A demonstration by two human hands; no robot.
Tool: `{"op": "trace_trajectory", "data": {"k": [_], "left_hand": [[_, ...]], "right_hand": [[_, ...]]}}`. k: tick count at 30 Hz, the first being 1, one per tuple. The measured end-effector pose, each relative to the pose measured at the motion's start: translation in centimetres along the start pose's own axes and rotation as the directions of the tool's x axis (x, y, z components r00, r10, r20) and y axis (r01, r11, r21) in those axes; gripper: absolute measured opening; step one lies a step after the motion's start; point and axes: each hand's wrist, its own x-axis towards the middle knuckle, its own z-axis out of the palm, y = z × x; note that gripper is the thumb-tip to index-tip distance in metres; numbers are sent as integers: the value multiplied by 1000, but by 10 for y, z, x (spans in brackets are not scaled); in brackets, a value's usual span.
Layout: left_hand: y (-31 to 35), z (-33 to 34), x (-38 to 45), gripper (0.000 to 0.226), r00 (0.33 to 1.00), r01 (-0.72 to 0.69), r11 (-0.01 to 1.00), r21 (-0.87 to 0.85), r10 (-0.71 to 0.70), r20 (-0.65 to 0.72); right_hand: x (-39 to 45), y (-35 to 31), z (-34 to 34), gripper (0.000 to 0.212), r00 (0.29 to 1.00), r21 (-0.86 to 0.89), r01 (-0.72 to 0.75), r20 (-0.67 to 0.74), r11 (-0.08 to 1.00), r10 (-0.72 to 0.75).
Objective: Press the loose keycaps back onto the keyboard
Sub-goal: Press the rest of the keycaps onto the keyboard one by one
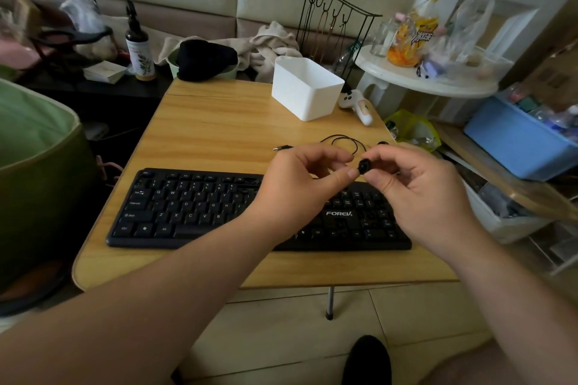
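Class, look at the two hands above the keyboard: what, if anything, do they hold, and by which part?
A black keycap, pinched at its sides between the fingertips of the left hand and the right hand, raised above the keyboard.

keyboard [194, 209]: brand "FOREV", key letters Q W E R T Y | other labels: unreadable

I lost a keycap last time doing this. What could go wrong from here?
1. The keycap is pinched only at the fingertips of both hands, left hand and right hand, above the keyboard; a slip might send it off the table edge.
2. The hands hide the keyboard's middle, so the empty slot may be misjudged.
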Motion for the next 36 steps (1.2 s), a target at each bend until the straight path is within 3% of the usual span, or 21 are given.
{"op": "trace_trajectory", "data": {"k": [4, 6, 8, 10, 12, 14, 18, 22, 29, 32, 36], "left_hand": [[-7, -4, 1, 17, 957, -273, 890, 365, 290, 10], [-7, -4, 0, 16, 919, -368, 822, 434, 394, 32], [-8, -3, 0, 14, 911, -381, 808, 449, 412, 32], [-8, -2, 0, 10, 951, -296, 881, 368, 307, 30], [-8, -2, 1, 8, 987, -151, 977, 152, 142, 72], [-7, -1, 2, 8, 993, -9, 998, -60, 16, 117], [-7, 5, 0, 10, 954, 213, 925, -314, -128, 272], [-8, 8, 1, 12, 891, 414, 753, -512, -220, 396], [-11, 5, 4, 10, 735, 651, 473, -594, -196, 649], [-14, 4, 4, 12, 684, 679, 427, -597, -74, 726], [-16, 5, 4, 25, 675, 667, 437, -604, -11, 738]], "right_hand": [[4, -1, -4, 19, 999, -168, 19, 42, 986, -12], [4, -3, -6, 20, 998, -167, -23, 60, 986, 34], [4, -6, -7, 24, 996, -147, -39, 75, 988, 51], [4, -10, -9, 31, 995, -125, -41, 83, 991, 51], [4, -11, -9, 32, 995, -71, -65, 67, 995, 70], [4, -12, -8, 31, 996, -18, -74, 53, 997, 74], [1, -18, -7, 26, 1000, 34, -13, 5, 999, 13], [0, -15, -7, 36, 999, -8, 40, 7, 999, -40], [2, -20, -7, 30, 993, 18, 107, 50, 994, -108], [1, -27, -8, 23, 988, 31, 142, 51, 989, -143], [0, -30, -10, 25, 982, 38, 184, 41, 982, -185]]}}
